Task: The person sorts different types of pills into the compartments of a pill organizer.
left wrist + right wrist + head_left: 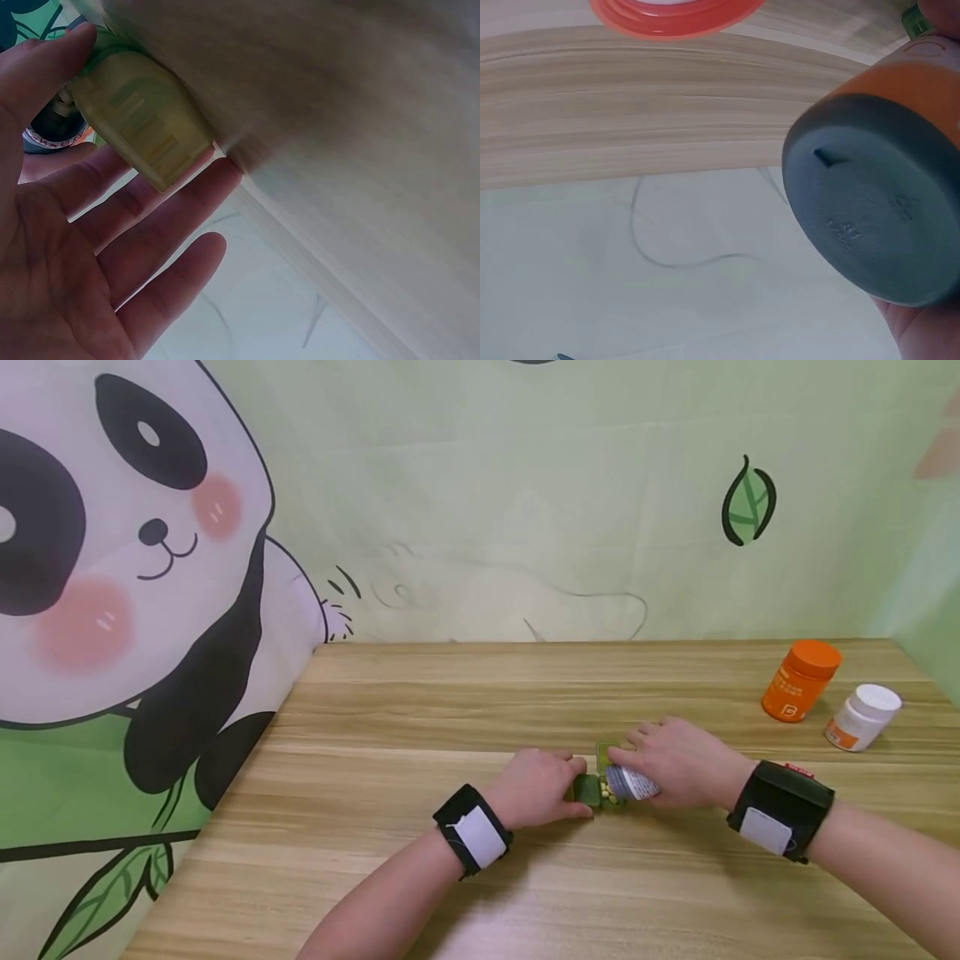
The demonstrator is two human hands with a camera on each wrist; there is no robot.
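Note:
A small green pill box point(587, 790) lies on the wooden table, its lid flaps raised and yellowish pills point(608, 793) in one compartment. My left hand point(534, 787) holds its left side between thumb and fingers; the left wrist view shows the box's translucent end point(142, 112) against the fingers. From the other side, my right hand point(682, 764) grips a pill bottle point(640, 785) tipped over, its grey neck down at the pills. The bottle's dark round base point(870, 195) faces the right wrist camera, above an orange band.
Toward the table's back right stand an orange jar point(801, 681) with an orange lid and a white bottle point(862, 718) with a white cap. Behind the table point(450, 693) hangs a pale green cloth point(480, 527) printed with a panda. Both wrists wear black bands.

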